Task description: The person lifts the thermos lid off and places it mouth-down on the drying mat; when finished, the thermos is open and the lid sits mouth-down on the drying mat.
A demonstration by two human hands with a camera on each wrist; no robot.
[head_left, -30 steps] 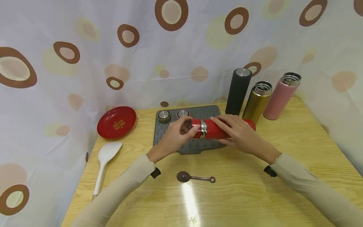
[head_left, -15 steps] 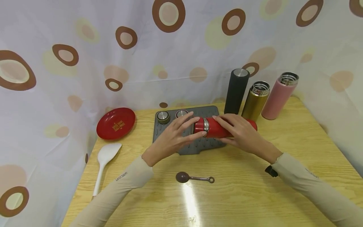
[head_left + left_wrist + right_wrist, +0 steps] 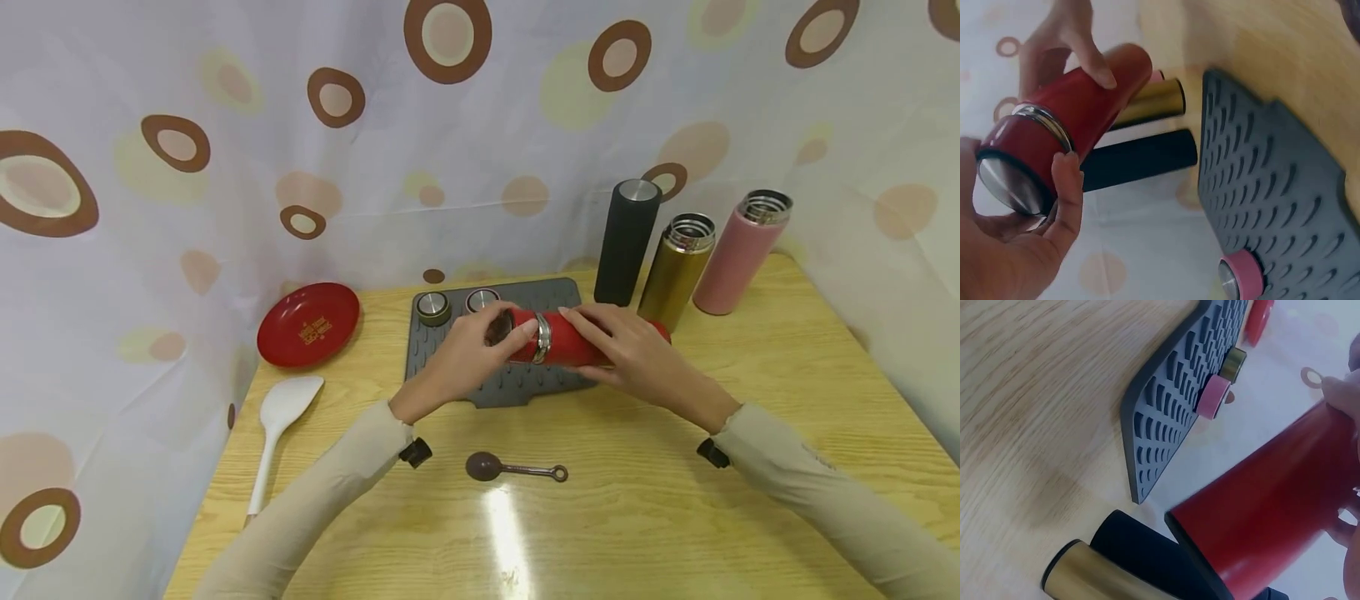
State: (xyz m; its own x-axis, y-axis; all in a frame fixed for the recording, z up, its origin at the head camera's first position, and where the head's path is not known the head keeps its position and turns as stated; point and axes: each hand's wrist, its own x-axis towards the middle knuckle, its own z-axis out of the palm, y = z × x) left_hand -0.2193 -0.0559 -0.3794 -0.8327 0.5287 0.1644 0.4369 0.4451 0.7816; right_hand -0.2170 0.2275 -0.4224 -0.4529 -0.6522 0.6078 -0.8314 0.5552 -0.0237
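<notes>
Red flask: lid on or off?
On. The lid meets the silver band on the red flask; left hand grips it. Tightness: cannot tell.

kitchen-style table; spatula, plate, curtain

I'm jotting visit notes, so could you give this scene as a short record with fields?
Left hand: holds the red flask by its red cap
Right hand: grips the flask's body
Dark mat: gold cap, pink cap
Back right: black bottle, silver-topped; gold bottle and pink bottle, open
Far left: red plate, white spatula
Front of mat: brown spoon
</notes>
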